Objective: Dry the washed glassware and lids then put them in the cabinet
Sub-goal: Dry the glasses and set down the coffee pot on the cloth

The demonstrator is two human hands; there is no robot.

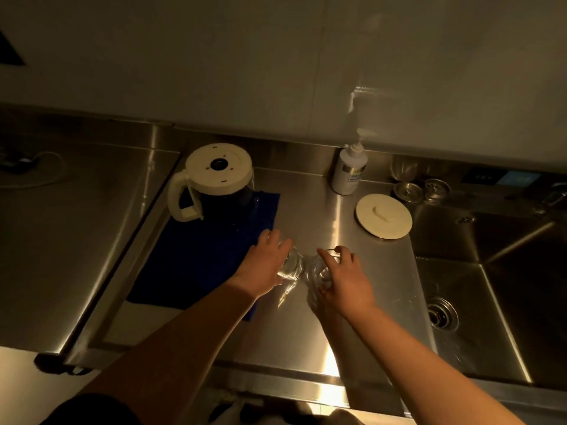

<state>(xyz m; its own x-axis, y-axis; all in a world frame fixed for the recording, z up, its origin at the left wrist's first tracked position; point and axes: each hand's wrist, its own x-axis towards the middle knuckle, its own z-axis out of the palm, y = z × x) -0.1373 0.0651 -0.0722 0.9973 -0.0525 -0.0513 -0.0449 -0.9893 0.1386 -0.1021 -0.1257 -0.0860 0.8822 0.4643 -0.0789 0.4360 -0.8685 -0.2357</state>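
Two clear drinking glasses stand side by side on the steel counter. My left hand grips the left glass from above, at the edge of a blue cloth. My right hand holds the right glass by its rim. A glass jug with a cream lid and handle stands on the far end of the cloth. A round cream lid lies flat on the counter near the sink.
A deep steel sink with a drain lies to the right. A white pump bottle stands at the back wall, with metal strainers and another glass beside it. A cable lies on the left counter.
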